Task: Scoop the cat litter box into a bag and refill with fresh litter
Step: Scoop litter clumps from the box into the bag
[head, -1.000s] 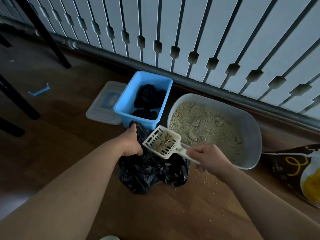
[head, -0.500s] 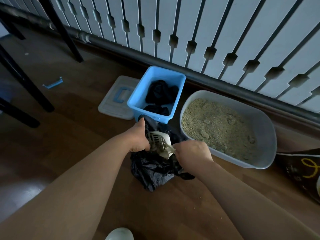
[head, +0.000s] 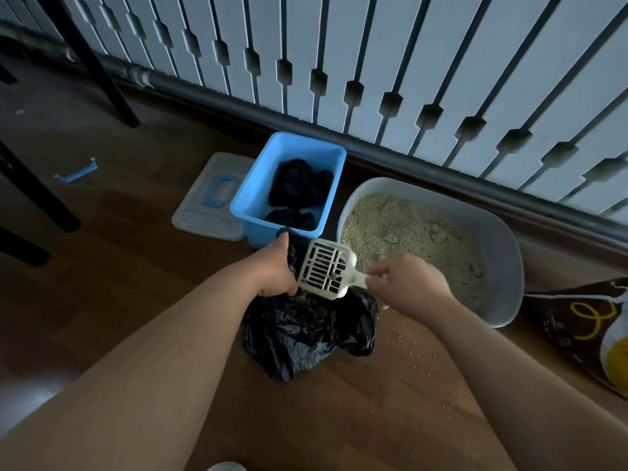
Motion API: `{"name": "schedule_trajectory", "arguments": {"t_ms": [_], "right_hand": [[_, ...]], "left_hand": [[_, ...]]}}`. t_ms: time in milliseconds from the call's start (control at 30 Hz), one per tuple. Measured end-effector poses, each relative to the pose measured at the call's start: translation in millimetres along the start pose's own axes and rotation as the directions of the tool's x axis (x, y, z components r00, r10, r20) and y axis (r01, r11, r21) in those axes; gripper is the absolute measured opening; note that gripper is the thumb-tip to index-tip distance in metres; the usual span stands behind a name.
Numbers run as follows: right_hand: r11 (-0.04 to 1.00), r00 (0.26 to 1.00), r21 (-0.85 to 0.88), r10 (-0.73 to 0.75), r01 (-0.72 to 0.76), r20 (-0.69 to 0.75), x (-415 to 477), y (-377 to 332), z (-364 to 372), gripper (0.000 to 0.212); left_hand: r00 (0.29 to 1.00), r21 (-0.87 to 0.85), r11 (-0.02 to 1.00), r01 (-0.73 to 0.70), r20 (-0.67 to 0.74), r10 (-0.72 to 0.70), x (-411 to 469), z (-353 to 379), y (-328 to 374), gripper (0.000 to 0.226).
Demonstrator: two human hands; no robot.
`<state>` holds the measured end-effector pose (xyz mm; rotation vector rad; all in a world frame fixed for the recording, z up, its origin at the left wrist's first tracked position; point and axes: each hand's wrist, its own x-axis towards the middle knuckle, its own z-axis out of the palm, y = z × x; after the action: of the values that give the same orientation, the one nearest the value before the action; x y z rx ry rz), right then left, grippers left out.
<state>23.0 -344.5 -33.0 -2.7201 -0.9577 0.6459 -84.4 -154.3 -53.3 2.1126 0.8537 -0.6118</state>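
Scoop (head: pixel 324 270) sits between my hands, over mouth of black bag (head: pixel 306 331), just left of litter box (head: pixel 503 239) rim. Half second ago scoop head was tipped down into bag; now lifted out, slotted face toward me, clumps gone, apparently empty, though light is dim. My left hand (head: pixel 275 270) grips bag edge, fingers curled. My right hand (head: pixel 404 283) pinches scoop handle. Spilled grains (head: pixel 414 348) on floor under right wrist.
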Motion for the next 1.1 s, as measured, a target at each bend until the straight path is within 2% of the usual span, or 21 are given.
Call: {"name": "schedule_trajectory", "arguments": {"t_ms": [133,333,400,467,533,633,867,1000,1100], "right_hand": [[0.935,0.985,0.309,0.161,-0.174,0.064,8.3,38.5,-17.5,0.02],[0.883,0.956,0.377,0.291,-0.279,0.025,12.6,88.9,-29.1,0.009],[0.896,0.939,0.313,0.343,-0.316,-0.033,14.4,105.9,-34.2,0.013],[0.919,0.915,0.107,0.391,-0.381,-0.101,15.0,118.2,-40.5,0.014],[0.887,0.89,-0.127,0.42,-0.444,-0.179,13.9,128.2,-45.3,0.016],[0.819,0.87,-0.3,0.43,-0.488,-0.241,13.2,140.2,-46.6,0.017],[0.804,0.887,-0.39,0.453,-0.448,-0.085,21.9,146.9,-51.5,0.009],[0.774,0.884,-0.439,0.452,-0.456,-0.122,28.6,147.9,-59.5,0.006],[0.772,0.894,-0.48,0.444,-0.416,-0.061,28.6,146.7,-57.2,0.008]], "left_hand": [[1.0,-0.018,1.0,-0.019,0.012,0.019,8.7,4.7,19.6,0.102],[0.996,-0.075,0.993,-0.087,-0.024,0.086,27.4,20.4,47.5,0.093],[0.996,-0.043,0.996,-0.083,-0.015,0.083,34.3,26.5,53.0,0.092],[0.999,-0.027,0.998,-0.054,0.005,0.054,41.0,31.9,56.1,0.093],[1.0,-0.022,0.999,-0.029,0.011,0.029,47.5,37.2,61.0,0.094],[1.0,-0.018,1.0,-0.02,-0.012,0.019,54.4,43.3,69.7,0.095],[1.0,0.063,0.998,0.025,-0.012,-0.024,65.0,53.2,73.8,0.096],[1.0,0.065,0.997,0.029,-0.003,-0.029,69.9,55.4,71.2,0.096],[1.0,0.059,0.998,0.021,0.006,-0.022,73.2,55.2,72.1,0.095]]}}
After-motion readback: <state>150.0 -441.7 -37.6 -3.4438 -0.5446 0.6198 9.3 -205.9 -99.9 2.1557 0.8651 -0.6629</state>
